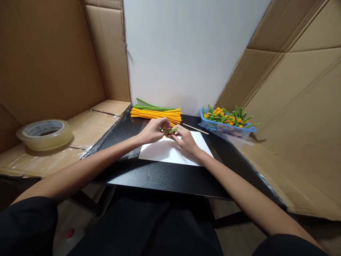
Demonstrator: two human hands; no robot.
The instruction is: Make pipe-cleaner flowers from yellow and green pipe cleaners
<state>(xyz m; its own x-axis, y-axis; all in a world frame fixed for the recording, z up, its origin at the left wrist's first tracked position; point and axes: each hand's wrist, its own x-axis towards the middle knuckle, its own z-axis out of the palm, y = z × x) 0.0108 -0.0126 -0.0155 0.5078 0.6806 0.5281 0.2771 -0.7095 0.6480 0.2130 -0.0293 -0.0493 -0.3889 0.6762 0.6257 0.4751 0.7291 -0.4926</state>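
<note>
Both hands meet over a white sheet of paper [170, 151] on a black table [165, 176]. My left hand [154, 131] and my right hand [185, 139] are closed together on a small green and orange pipe-cleaner piece [168, 131], fingers pinched round it. Just behind the hands lies a bundle of orange pipe cleaners [157, 114] with a few green pipe cleaners [151, 106] at its far side.
A blue basket [226, 127] with several finished green and orange pieces stands at the right. A thin wooden stick [195, 128] lies beside it. A roll of clear tape [44, 134] rests on cardboard at the left. Cardboard walls stand on both sides.
</note>
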